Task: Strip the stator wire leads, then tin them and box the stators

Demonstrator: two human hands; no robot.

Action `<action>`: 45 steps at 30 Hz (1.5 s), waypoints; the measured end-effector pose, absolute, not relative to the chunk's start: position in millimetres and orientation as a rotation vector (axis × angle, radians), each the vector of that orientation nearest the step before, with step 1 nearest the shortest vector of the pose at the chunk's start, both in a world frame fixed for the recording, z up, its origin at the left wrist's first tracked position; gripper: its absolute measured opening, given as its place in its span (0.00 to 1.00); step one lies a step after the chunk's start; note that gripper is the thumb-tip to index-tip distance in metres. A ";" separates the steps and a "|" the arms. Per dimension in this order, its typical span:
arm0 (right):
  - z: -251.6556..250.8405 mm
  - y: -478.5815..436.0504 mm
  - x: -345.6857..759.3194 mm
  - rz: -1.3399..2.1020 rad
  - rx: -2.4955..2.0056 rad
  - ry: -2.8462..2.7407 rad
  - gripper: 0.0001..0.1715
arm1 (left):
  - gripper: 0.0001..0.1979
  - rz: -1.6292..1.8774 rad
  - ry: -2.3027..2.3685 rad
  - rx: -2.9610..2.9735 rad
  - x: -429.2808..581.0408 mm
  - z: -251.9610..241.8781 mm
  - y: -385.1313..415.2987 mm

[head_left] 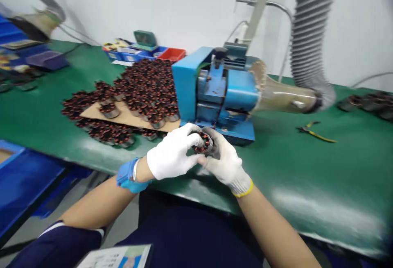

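Observation:
Between my two gloved hands is a motor stator, a metal ring with copper windings, held just above the near edge of the green table. My left hand, in a white glove, closes its fingers and thumb on the stator's left side. My right hand, in a greyed glove with a yellow cuff, wraps round the right side. Right behind them stands a blue belt machine. To the left, many similar stators are piled on the table, some on a cardboard sheet.
Yellow-handled pliers lie on the green table at right. A grey duct joins the machine's nozzle. More dark stators sit far right. Blue bins and a red bin stand behind the pile; a blue drawer is lower left.

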State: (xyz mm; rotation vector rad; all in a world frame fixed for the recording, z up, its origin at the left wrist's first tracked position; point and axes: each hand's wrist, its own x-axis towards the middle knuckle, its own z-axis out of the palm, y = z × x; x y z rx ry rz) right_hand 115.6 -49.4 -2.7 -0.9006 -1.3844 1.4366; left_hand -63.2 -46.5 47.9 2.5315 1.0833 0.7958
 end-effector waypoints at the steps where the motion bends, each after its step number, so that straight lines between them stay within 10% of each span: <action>1: -3.6 -44.8 122.2 1.428 -0.885 -1.308 0.45 | 0.08 0.856 1.075 2.533 -49.9 44.1 -41.2; 7: 2.5 -24.2 146.1 1.194 -0.857 -0.982 0.40 | 0.38 1.295 1.136 1.750 -2.3 14.1 -21.0; 22: -5.2 -28.1 150.0 0.278 -1.191 -1.498 0.28 | 0.28 0.934 1.187 2.091 16.3 37.9 -18.8; 29: -3.7 -31.4 151.4 0.504 -1.226 -1.439 0.39 | 0.46 0.859 1.190 1.983 6.6 44.9 -18.3; 45: 15.7 -2.3 138.8 0.524 -1.262 -1.212 0.32 | 0.17 1.264 1.356 1.516 42.3 54.7 3.6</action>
